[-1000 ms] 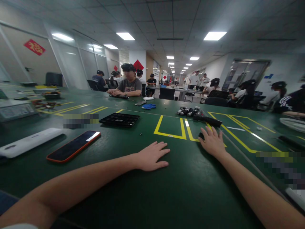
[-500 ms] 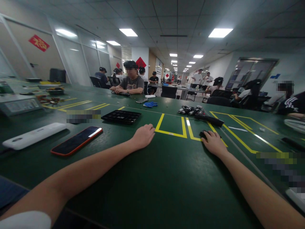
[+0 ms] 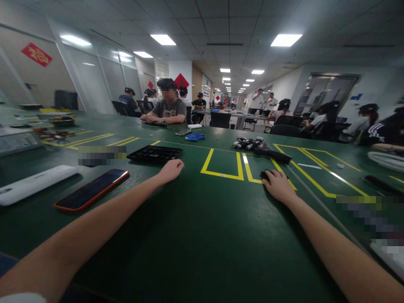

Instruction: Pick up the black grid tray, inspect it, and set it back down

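Observation:
My left hand (image 3: 171, 170) is beside the near right corner of a black compartment tray (image 3: 154, 154). Its fingers are curled together, and whatever they may hold is hidden. Further right, my right hand (image 3: 278, 186) has its fingers over a small black object (image 3: 267, 174) on the green table (image 3: 202, 235), by a yellow tape outline (image 3: 222, 175). Beyond that hand lie a black cylinder (image 3: 274, 156) and a cluster of dark and silver parts (image 3: 248, 143).
An orange-edged phone (image 3: 93, 191) and a long white device (image 3: 39, 183) lie at left. A blue glove (image 3: 195, 137) is farther back. Across the table sits a person (image 3: 170, 110) with both hands on the tabletop. A pale box (image 3: 19, 141) stands far left.
My left hand has moved left, closer to the black tray. My right hand remains at the small black object. The whole view has shifted slightly.

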A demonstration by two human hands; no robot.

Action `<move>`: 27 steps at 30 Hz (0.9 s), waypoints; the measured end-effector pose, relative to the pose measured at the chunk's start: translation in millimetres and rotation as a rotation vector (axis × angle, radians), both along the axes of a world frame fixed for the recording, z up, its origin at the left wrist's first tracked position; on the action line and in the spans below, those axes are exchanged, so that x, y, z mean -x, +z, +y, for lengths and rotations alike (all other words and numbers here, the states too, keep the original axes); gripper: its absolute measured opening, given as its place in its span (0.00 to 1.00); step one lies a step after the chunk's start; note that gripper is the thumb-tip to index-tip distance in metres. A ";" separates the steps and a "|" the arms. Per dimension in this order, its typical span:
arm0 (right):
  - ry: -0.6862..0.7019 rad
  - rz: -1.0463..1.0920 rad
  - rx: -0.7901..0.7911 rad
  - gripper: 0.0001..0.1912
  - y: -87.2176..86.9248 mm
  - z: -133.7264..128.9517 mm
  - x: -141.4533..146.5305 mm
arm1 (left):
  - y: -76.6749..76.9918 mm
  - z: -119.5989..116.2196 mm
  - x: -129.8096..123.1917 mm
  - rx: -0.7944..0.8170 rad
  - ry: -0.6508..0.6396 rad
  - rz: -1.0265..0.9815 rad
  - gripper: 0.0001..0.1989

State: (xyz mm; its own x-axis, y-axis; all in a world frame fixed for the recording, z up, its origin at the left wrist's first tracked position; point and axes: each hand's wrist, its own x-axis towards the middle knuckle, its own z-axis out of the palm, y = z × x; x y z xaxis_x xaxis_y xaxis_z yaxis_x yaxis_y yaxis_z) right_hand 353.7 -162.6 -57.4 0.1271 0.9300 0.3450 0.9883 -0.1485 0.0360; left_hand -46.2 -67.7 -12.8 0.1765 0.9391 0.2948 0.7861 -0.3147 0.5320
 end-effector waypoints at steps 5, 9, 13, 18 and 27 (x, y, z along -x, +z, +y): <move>-0.011 -0.001 -0.004 0.25 0.5 -0.4 1.2 | 30.6 32.1 31.1 0.052 0.234 -0.200 0.10; -0.018 0.017 -0.017 0.25 0.6 0.2 1.1 | 46.0 47.1 65.8 0.055 0.419 -0.129 0.09; -0.027 0.038 -0.005 0.26 1.2 0.4 1.7 | 42.9 59.2 82.6 0.088 0.526 0.023 0.19; -0.132 0.065 -0.074 0.29 1.4 3.2 1.4 | 32.7 77.5 80.7 0.167 0.511 0.249 0.26; -0.185 0.109 -0.096 0.26 -4.0 16.7 -12.6 | 23.3 92.2 89.4 0.127 0.354 0.307 0.22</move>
State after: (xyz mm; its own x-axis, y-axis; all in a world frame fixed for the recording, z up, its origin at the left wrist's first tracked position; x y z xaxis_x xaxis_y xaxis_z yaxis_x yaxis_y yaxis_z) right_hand 366.3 -145.9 -61.4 0.3340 0.8508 0.4056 0.9411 -0.3253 -0.0926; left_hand -135.6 24.6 10.5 -0.0999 0.9823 0.1587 0.9598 0.0531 0.2755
